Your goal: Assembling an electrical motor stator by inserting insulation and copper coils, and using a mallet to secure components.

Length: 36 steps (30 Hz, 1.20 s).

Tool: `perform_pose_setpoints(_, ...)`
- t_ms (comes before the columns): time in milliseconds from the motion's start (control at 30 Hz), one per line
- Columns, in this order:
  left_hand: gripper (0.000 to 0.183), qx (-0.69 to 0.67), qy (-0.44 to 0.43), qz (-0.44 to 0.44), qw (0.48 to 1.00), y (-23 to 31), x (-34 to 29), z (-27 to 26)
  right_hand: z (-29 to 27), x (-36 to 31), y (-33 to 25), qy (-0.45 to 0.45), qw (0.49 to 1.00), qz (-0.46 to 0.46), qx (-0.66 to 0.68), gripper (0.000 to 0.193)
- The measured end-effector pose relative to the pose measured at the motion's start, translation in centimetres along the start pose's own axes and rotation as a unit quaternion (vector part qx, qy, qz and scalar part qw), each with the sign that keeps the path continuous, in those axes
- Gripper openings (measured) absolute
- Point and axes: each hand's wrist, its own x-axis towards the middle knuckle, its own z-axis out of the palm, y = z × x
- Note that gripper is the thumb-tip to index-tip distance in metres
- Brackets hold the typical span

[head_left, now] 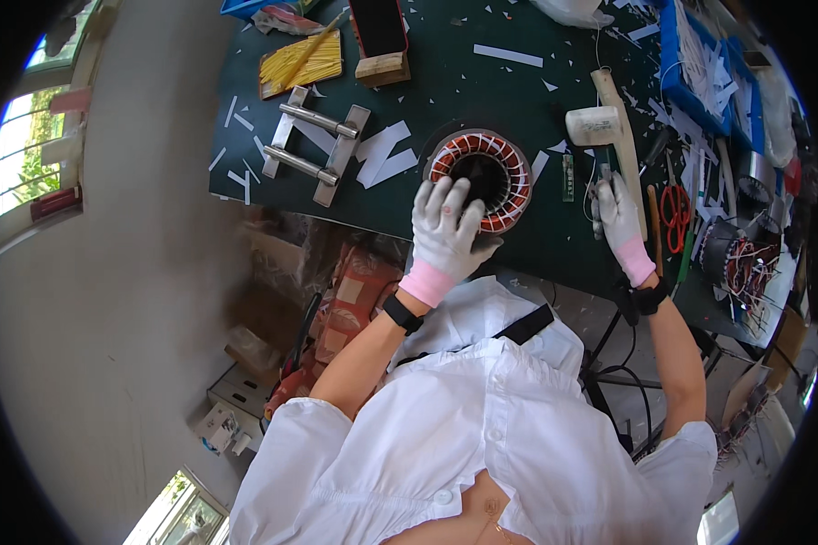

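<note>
A round motor stator (525, 163) with orange-red windings, white lacing and a dark central bore lies near the table's front edge. My left hand (445, 222), in a white glove with a pink cuff, rests over its near left side with the fingers spread. To the right, my right hand (616, 213), gloved alike, has its fingers curled around something slim and greyish, mostly hidden by the glove. Just beyond that hand lies a white-headed mallet (593, 126) with a pale wooden handle. A small green marked strip (568, 177) lies between the stator and my right hand.
A metal frame with two bars (314, 145) stands at left, near yellow strips (302, 64) and a phone (378, 27) on a wooden block (383, 68). Red-handled scissors (674, 218), another wound stator (741, 259) and blue bins (700, 68) line the right. Paper scraps litter the table.
</note>
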Motion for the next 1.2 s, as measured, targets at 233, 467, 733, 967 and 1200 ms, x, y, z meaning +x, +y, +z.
perform_pose_setpoints(233, 0.035, 0.058, -0.117, 0.109, 0.985, -0.6, 4.0, 1.4, -1.9, 4.4, 4.3, 0.198, 0.914, -0.164, -0.314, 0.022)
perform_pose_setpoints(467, 0.030, -0.039, -0.063, -0.087, 0.993, -1.8, 9.4, 0.6, 10.2, 2.6, 3.3, -0.131, 0.877, 0.216, 0.410, 0.063)
perform_pose_setpoints(733, 0.023, -0.505, -0.010, -0.465, 0.727, -5.7, 6.4, -0.8, 12.9, 8.3, -7.5, 0.065, 0.963, 0.109, 0.236, 0.046)
perform_pose_setpoints(967, 0.038, -0.505, -0.276, -0.491, 0.654, -7.5, -2.9, 4.1, 14.0, 1.1, -4.7, 0.007, 0.775, -0.474, -0.419, 0.029)
perform_pose_setpoints(1200, 0.036, -0.380, -0.018, -0.363, 0.851, -1.1, 4.7, -5.5, 8.9, -2.2, -2.4, 0.079, 0.862, -0.415, -0.282, 0.044)
